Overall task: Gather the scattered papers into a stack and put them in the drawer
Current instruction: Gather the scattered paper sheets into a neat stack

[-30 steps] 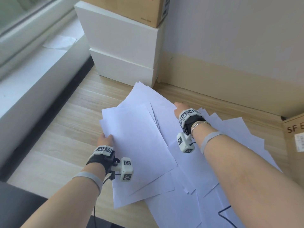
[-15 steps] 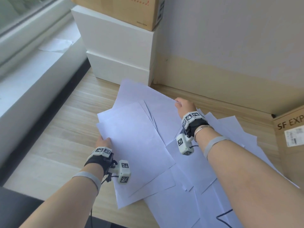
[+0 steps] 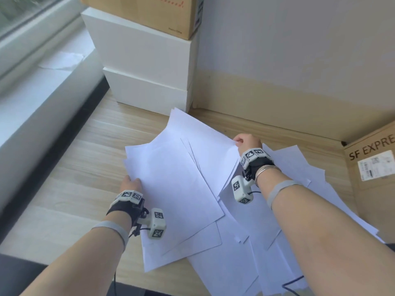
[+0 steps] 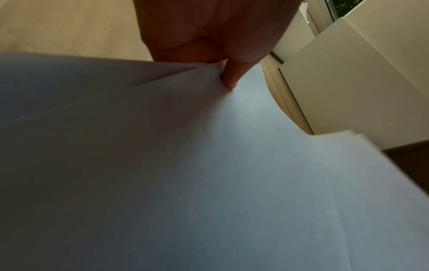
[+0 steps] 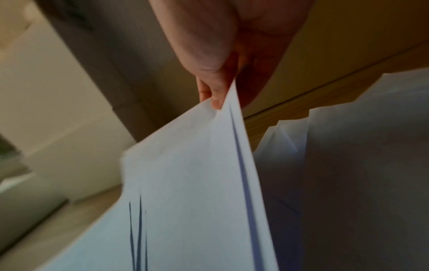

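My left hand (image 3: pixel 130 184) grips the near-left edge of the gathered papers (image 3: pixel 177 180); in the left wrist view its fingers (image 4: pixel 230 77) are curled round that edge, pinching it. My right hand (image 3: pixel 248 142) pinches the far-right edge of the same papers, fingers (image 5: pixel 216 95) closed on several sheets. That edge is raised off the tabletop (image 3: pixel 81 167). The loose papers (image 3: pixel 299 167) lie fanned out flat on the tabletop beneath my right forearm. Two stacked white boxes (image 3: pixel 149 77) stand in the far corner, a cardboard box (image 3: pixel 149 13) on top. Another cardboard box (image 3: pixel 374 167) stands at the right. The drawer cannot be identified.
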A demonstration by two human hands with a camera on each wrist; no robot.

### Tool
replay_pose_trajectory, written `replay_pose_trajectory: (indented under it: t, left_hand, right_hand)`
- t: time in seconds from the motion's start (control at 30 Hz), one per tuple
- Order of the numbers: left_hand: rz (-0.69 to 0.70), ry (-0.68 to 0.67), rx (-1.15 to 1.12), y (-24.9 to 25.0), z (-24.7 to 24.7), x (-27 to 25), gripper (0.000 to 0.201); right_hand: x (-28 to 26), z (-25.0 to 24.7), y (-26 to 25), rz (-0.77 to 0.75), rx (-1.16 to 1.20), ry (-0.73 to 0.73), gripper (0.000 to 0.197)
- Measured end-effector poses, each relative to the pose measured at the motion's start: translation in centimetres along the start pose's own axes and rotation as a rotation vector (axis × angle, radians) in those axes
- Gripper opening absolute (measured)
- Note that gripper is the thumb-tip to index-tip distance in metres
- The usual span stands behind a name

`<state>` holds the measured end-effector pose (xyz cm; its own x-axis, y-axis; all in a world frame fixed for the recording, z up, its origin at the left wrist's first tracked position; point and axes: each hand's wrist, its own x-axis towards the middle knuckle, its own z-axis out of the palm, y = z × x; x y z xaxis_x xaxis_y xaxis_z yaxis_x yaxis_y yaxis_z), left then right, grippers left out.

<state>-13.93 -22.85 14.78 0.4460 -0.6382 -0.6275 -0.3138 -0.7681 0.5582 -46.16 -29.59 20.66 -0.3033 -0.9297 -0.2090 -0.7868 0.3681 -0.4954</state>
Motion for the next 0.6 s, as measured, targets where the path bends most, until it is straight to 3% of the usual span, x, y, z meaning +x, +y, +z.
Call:
replay_pose_trajectory:
  t: [0.07,0.23,0.3,0.43,0.6]
  left_hand:
    - [0.011,-0.004,-0.020,0.1,0.1,-0.1,0.041]
    - [0.019,-0.019,-0.026,0.5,0.4,-0.4,0.040]
    - [0.019,-0.028,-0.018,0.7,0.4,-0.5,0.041]
    - [0.021,-0.086,-0.044,0.9,0.4,-0.5,0.045]
    - [0.048,-0.155,-0.105,1.1,0.8,-0.6,0.050]
  right_hand:
    - [0.1,-0.3,-0.1,0.022,-0.020,-0.049,0.030]
    - [-1.5,1.1,-0.8,0.024,-0.378,-0.490,0.038]
    - [-2.5,2.4,-0.9,-0.018,-0.468,-0.597,0.030]
    - [-4.1,4.9,-1.2,-0.058,-0.505,-0.690,0.022]
    - [-5.7,7.5,-2.3,-0.011,-0.375,-0.731,0.052]
